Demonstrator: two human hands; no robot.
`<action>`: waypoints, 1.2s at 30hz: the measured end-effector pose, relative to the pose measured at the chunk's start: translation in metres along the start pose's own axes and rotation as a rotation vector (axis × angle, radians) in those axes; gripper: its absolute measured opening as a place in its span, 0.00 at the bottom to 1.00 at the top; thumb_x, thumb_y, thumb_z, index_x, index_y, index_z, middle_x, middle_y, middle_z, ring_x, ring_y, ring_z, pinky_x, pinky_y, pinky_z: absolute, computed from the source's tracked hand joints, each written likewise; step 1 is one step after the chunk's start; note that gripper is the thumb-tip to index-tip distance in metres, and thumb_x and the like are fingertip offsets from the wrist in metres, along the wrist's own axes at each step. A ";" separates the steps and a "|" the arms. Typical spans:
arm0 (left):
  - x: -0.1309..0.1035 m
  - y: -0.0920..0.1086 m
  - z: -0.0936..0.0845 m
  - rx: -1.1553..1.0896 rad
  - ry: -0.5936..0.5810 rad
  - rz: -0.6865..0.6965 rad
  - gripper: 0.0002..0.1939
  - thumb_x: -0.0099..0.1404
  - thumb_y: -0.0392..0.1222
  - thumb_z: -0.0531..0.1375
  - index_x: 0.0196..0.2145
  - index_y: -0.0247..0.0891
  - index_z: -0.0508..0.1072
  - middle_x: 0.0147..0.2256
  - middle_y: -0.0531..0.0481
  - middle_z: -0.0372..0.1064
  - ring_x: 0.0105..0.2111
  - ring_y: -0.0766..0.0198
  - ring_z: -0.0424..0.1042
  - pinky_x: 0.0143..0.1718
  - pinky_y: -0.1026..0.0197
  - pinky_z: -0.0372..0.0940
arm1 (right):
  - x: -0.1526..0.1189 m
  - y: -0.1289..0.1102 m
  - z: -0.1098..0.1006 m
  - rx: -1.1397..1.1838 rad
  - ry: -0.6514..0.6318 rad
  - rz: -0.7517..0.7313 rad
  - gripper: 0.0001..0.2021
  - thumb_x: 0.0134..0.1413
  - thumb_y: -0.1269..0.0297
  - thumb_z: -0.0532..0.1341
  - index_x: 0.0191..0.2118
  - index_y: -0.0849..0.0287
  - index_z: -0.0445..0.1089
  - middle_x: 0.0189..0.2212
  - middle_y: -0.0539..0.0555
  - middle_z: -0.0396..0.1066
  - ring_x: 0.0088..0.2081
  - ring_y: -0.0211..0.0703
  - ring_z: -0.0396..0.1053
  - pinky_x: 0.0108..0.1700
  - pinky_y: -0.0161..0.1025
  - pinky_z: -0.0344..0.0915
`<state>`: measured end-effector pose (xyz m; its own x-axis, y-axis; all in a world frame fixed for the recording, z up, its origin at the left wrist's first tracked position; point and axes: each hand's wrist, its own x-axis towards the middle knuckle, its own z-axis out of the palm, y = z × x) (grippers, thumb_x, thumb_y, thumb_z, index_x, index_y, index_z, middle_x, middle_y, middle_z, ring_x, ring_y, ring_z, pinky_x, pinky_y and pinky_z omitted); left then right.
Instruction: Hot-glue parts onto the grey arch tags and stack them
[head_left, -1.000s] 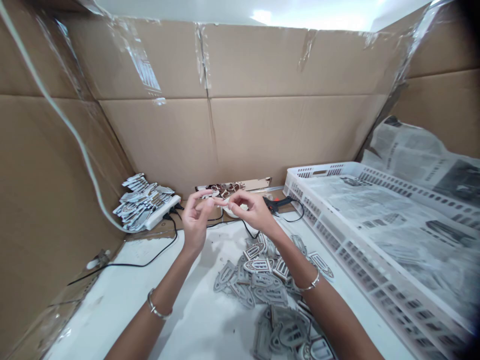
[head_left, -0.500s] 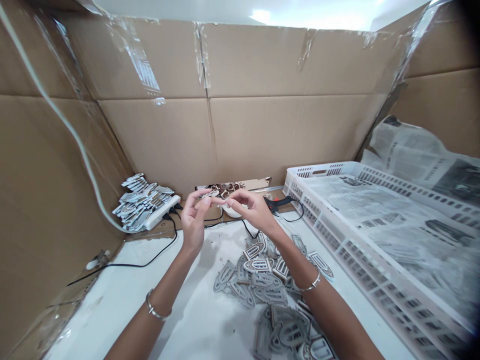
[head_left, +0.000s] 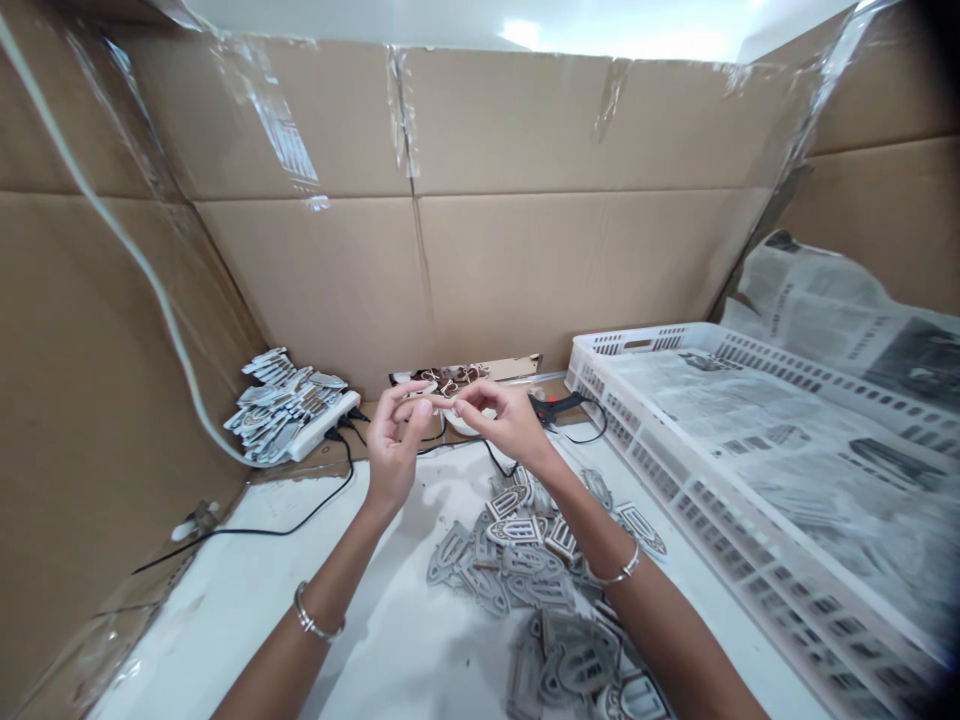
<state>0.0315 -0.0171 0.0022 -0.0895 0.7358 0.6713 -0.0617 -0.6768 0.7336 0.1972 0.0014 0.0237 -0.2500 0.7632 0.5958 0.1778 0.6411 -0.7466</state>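
Note:
My left hand [head_left: 395, 440] is raised above the back of the white table [head_left: 375, 590]. Its index finger stretches toward the right, its thumb stands up, and nothing shows in its grasp. Thumb and index finger of my right hand [head_left: 510, 422] are pinched together at the tip of that left index finger. Whatever sits in the pinch is too small or hidden to make out. Below the right forearm lies a pile of grey and white arched window-shaped pieces [head_left: 517, 530]. Small brown pieces with string bows [head_left: 454, 380] lie behind the fingers.
On the left, a stack of white pieces [head_left: 281, 410] leans by a power strip [head_left: 322, 425] with black cords. A black-handled glue gun [head_left: 555, 407] rests behind my right hand. At right stands a white plastic crate [head_left: 675, 490] lined with newspaper. Cardboard walls [head_left: 525, 250] enclose the table.
My left hand has shifted slightly right, and its thumb has moved a little along the index finger. The right hand keeps its pinch, almost still.

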 end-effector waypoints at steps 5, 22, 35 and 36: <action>-0.001 0.000 0.000 0.015 -0.010 0.018 0.12 0.70 0.45 0.61 0.49 0.39 0.70 0.38 0.45 0.80 0.43 0.57 0.78 0.56 0.51 0.63 | 0.000 0.000 0.001 0.016 0.023 -0.010 0.06 0.56 0.62 0.61 0.31 0.58 0.72 0.27 0.50 0.72 0.28 0.36 0.65 0.33 0.36 0.63; 0.000 0.000 -0.003 0.039 -0.059 0.064 0.13 0.71 0.44 0.59 0.51 0.39 0.68 0.40 0.45 0.80 0.45 0.57 0.77 0.57 0.52 0.61 | 0.001 0.006 -0.001 0.129 -0.021 0.045 0.10 0.59 0.56 0.62 0.35 0.57 0.73 0.31 0.51 0.73 0.32 0.38 0.66 0.36 0.37 0.62; 0.000 -0.004 0.004 -0.124 -0.014 -0.010 0.16 0.69 0.47 0.59 0.51 0.38 0.69 0.39 0.44 0.80 0.46 0.54 0.77 0.51 0.53 0.63 | 0.000 0.004 0.009 0.271 0.105 0.094 0.10 0.55 0.55 0.63 0.31 0.57 0.70 0.26 0.49 0.69 0.30 0.38 0.65 0.34 0.38 0.61; 0.000 -0.004 0.004 -0.144 -0.011 -0.022 0.16 0.69 0.47 0.59 0.51 0.38 0.69 0.39 0.44 0.80 0.46 0.54 0.77 0.50 0.53 0.63 | 0.001 0.004 0.010 0.307 0.095 0.107 0.11 0.54 0.54 0.63 0.31 0.57 0.70 0.26 0.49 0.70 0.30 0.38 0.65 0.35 0.38 0.62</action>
<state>0.0354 -0.0139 -0.0004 -0.0755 0.7499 0.6573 -0.2058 -0.6567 0.7255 0.1883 0.0035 0.0187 -0.1530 0.8385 0.5230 -0.1003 0.5133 -0.8523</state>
